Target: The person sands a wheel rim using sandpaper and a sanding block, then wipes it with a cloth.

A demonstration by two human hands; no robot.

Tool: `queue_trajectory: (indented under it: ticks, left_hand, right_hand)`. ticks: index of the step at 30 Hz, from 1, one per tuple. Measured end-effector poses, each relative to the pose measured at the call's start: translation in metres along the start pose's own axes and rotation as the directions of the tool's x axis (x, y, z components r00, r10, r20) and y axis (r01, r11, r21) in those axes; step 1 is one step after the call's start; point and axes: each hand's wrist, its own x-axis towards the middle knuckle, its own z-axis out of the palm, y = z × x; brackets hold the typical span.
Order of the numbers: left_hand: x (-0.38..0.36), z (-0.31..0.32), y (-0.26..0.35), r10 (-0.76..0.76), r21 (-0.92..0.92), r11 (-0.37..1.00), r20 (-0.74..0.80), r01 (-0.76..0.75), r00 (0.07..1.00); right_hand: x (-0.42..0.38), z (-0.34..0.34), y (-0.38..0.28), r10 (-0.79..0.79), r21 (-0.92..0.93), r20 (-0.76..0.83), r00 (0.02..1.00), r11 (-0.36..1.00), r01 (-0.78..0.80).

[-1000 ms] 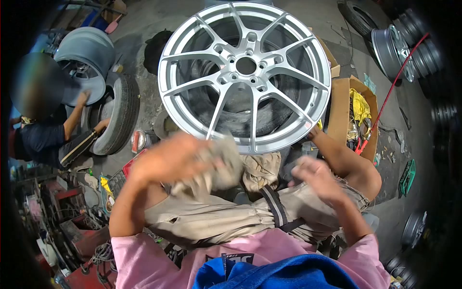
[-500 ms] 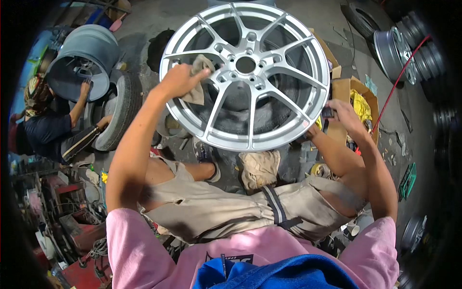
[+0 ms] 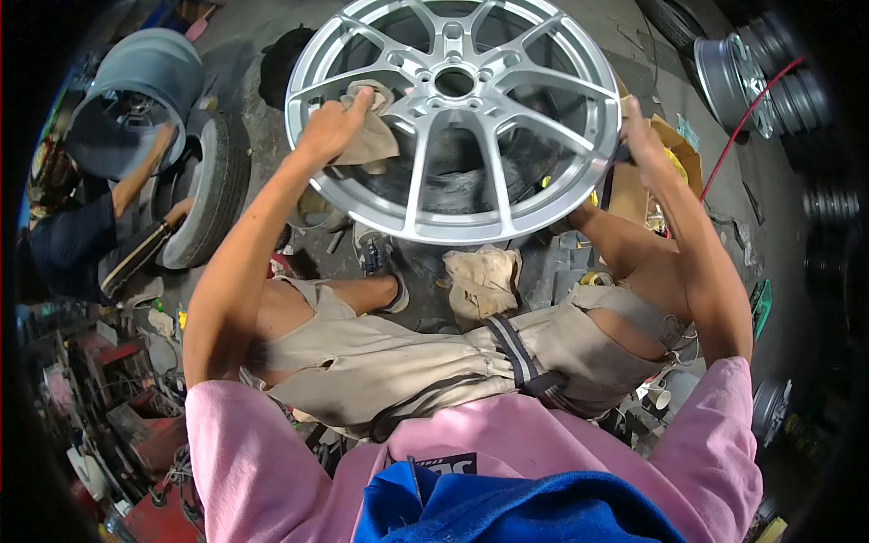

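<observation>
A silver multi-spoke wheel rim (image 3: pixel 418 185) is in front of me, its face toward me, above a dark tyre (image 3: pixel 457 185) seen through the spokes. My left hand (image 3: pixel 330 131) is closed on a beige rag (image 3: pixel 369 136) at the rim's left side, thumb pointing up. The rag lies over the base of a left spoke. At the rim's right edge is my right hand (image 3: pixel 641 145), thumb raised and fingers curled around a small dark block (image 3: pixel 624 152). Part of that block is hidden by the fingers and the rim.
A person (image 3: pixel 68 240) works at left beside a grey wheel barrel (image 3: pixel 154 86) and a tyre (image 3: pixel 222 185). More rims (image 3: pixel 724 86) stand at the upper right near a red hose (image 3: pixel 753 109). A cardboard box (image 3: pixel 681 149) sits behind my right hand; red equipment (image 3: pixel 149 434) lies lower left.
The rim has shifted upward in view and looks more tilted. My left hand and the rag have moved slightly up with it. My right hand has risen along the rim's right edge.
</observation>
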Motion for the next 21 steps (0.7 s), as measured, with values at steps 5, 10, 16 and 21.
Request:
queue_trajectory:
  ticks: [5, 10, 16, 21]
  left_hand:
    - [-0.022, 0.033, 0.026, -0.08, -0.17, 0.983, -0.08, 0.065, 0.994]
    - [-0.05, 0.002, 0.062, 0.217, 0.029, 0.976, -0.005, -0.217, 0.976]
    - [-0.023, -0.074, 0.061, 0.258, 0.07, 0.964, -0.469, -0.256, 0.845]
    - [0.023, -0.051, 0.029, 0.237, 0.297, 0.941, -0.232, -0.163, 0.943]
  right_hand:
    - [0.139, -0.001, -0.035, -0.124, -0.105, 0.088, 0.988, 0.986, 0.133]
    - [0.17, 0.014, -0.034, -0.211, -0.182, 0.032, 0.977, 0.96, 0.213]
    - [0.089, -0.013, -0.009, -0.023, 0.036, 0.233, 0.972, 0.999, 0.015]
    - [0.012, -0.013, -0.006, 0.079, 0.125, 0.418, 0.905, 0.982, -0.143]
